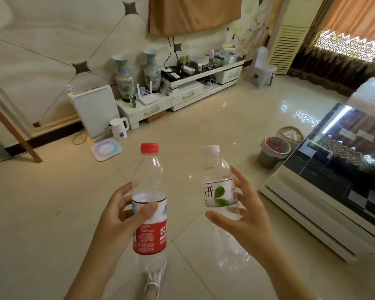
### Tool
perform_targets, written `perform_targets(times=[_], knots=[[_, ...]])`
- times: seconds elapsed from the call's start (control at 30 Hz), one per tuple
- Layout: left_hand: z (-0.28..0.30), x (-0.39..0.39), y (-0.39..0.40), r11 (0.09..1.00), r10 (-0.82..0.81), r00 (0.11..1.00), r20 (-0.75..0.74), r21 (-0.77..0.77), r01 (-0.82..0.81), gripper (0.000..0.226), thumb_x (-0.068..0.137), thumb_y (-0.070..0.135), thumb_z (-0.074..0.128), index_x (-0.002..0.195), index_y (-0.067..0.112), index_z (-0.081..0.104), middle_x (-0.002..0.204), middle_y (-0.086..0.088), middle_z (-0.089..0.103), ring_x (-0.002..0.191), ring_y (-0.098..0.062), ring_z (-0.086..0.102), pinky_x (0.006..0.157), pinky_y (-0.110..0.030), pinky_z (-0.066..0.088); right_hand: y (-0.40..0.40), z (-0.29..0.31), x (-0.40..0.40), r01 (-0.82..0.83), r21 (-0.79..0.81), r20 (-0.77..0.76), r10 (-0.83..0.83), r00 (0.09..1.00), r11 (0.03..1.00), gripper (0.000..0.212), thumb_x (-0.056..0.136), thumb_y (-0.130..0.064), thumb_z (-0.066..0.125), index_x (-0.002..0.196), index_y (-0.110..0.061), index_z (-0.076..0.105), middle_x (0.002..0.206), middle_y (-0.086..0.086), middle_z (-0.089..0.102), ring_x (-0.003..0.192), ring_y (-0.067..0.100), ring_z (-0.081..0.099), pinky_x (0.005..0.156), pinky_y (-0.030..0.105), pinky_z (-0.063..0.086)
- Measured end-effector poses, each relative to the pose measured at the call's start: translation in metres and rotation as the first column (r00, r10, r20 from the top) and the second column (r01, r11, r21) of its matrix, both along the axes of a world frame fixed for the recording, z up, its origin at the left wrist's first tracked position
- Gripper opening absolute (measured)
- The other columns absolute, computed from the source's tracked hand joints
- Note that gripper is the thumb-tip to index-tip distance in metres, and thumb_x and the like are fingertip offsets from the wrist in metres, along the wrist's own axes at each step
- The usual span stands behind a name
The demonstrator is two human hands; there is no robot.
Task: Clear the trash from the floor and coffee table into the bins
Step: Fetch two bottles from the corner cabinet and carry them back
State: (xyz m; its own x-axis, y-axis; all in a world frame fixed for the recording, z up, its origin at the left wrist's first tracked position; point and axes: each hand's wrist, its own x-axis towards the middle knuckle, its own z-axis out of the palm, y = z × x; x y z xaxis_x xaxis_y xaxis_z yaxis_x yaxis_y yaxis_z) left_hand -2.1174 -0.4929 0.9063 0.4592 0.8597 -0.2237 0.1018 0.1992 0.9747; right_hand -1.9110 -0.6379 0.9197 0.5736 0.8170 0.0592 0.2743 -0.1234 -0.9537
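Left hand (126,211) wraps red-capped bottle (149,198); right hand (236,211) grips white-capped bottle (220,185), both upright over floor. Carry to grey bin (273,152) beside coffee tabletop (325,182); release low over opening, one at a time.

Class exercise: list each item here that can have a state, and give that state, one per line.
Red-capped bottle: capped, upright, held in left hand.
White-capped bottle: capped, upright, held in right hand.
Near bin: open, red items inside.
Far bin: open, pale trash inside.
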Motion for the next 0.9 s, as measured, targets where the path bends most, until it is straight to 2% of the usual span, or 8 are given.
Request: perform_targets(times=[0.2, 0.33, 0.47, 0.57, 0.63, 0.7, 0.8, 0.9], knots=[[0.004, 0.072, 0.131, 0.995, -0.104, 0.995, -0.014, 0.000, 0.104, 0.073, 0.043, 0.060, 0.079, 0.111, 0.055, 0.054, 0.106, 0.014, 0.069, 0.096, -0.014, 0.068, 0.078, -0.038, 0.056, 0.106, 0.004, 0.063, 0.108, 0.003, -0.008, -0.108, 0.994, 0.994, 0.097, 0.059, -0.032, 0.085, 0.137, -0.055, 0.031, 0.120, -0.035, 0.049, 0.108, 0.005, 0.059, 0.092, 0.041, 0.053], [0.015, 0.126, 0.209, 0.983, -0.184, 0.983, -0.004, 0.008, 0.184, 0.069, 0.056, 0.050, 0.083, 0.119, 0.049, 0.052, 0.112, 0.010, 0.067, 0.098, -0.015, 0.066, 0.074, -0.036, 0.054, 0.163, 0.006, 0.100, 0.165, 0.013, -0.015, -0.165, 0.986, 0.986, 0.099, 0.060, -0.031, 0.085, 0.138, -0.054, 0.030, 0.125, -0.027, 0.049, 0.110, 0.009, 0.058, 0.093, 0.044, 0.052], [0.017, 0.189, 0.264, 0.963, -0.267, 0.964, -0.004, 0.028, 0.267, 0.079, 0.045, 0.059, 0.079, 0.119, 0.050, 0.052, 0.110, 0.013, 0.068, 0.098, -0.013, 0.067, 0.075, -0.036, 0.055, 0.201, 0.005, 0.142, 0.259, -0.004, -0.005, -0.259, 0.966, 0.966, 0.100, 0.059, -0.036, 0.084, 0.139, -0.055, 0.028, 0.129, -0.025, 0.046, 0.110, 0.008, 0.058, 0.093, 0.042, 0.052], [0.013, 0.240, 0.294, 0.944, -0.329, 0.944, 0.004, 0.013, 0.329, 0.068, 0.057, 0.048, 0.086, 0.117, 0.050, 0.054, 0.103, 0.018, 0.069, 0.091, -0.008, 0.069, 0.069, -0.029, 0.053, 0.224, -0.004, 0.187, 0.315, -0.029, -0.011, -0.315, 0.949, 0.949, 0.100, 0.061, -0.030, 0.086, 0.139, -0.054, 0.028, 0.134, -0.014, 0.047, 0.110, 0.011, 0.059, 0.093, 0.044, 0.052], [0.010, 0.275, 0.312, 0.937, -0.350, 0.937, 0.004, 0.003, 0.350, 0.059, 0.062, 0.037, 0.080, 0.114, 0.050, 0.054, 0.099, 0.019, 0.069, 0.089, -0.005, 0.068, 0.068, -0.027, 0.051, 0.241, -0.011, 0.221, 0.347, -0.035, -0.023, -0.348, 0.937, 0.937, 0.100, 0.061, -0.025, 0.087, 0.139, -0.051, 0.030, 0.133, -0.008, 0.049, 0.108, 0.013, 0.061, 0.092, 0.044, 0.053], [0.007, 0.311, 0.333, 0.936, -0.352, 0.936, -0.003, -0.009, 0.352, 0.057, 0.063, 0.035, 0.077, 0.112, 0.051, 0.054, 0.100, 0.017, 0.070, 0.089, -0.005, 0.069, 0.069, -0.028, 0.052, 0.260, -0.017, 0.259, 0.371, -0.031, -0.036, -0.372, 0.927, 0.928, 0.100, 0.061, -0.022, 0.087, 0.139, -0.050, 0.032, 0.131, -0.005, 0.051, 0.107, 0.014, 0.062, 0.090, 0.045, 0.053], [0.004, 0.366, 0.367, 0.932, -0.363, 0.931, -0.021, -0.002, 0.363, 0.068, 0.054, 0.048, 0.087, 0.114, 0.053, 0.055, 0.106, 0.014, 0.069, 0.093, -0.007, 0.068, 0.070, -0.029, 0.054, 0.292, -0.023, 0.319, 0.370, -0.038, -0.054, -0.372, 0.927, 0.928, 0.099, 0.062, -0.018, 0.087, 0.140, -0.046, 0.032, 0.128, -0.007, 0.054, 0.105, 0.012, 0.062, 0.091, 0.044, 0.054], [0.008, 0.423, 0.399, 0.935, -0.355, 0.935, -0.020, 0.001, 0.355, 0.071, 0.044, 0.054, 0.080, 0.112, 0.054, 0.056, 0.106, 0.015, 0.069, 0.094, -0.009, 0.069, 0.071, -0.032, 0.054, 0.321, -0.019, 0.375, 0.369, -0.042, -0.036, -0.370, 0.928, 0.929, 0.098, 0.064, -0.018, 0.086, 0.140, -0.047, 0.031, 0.126, -0.013, 0.053, 0.104, 0.004, 0.060, 0.091, 0.038, 0.054]])
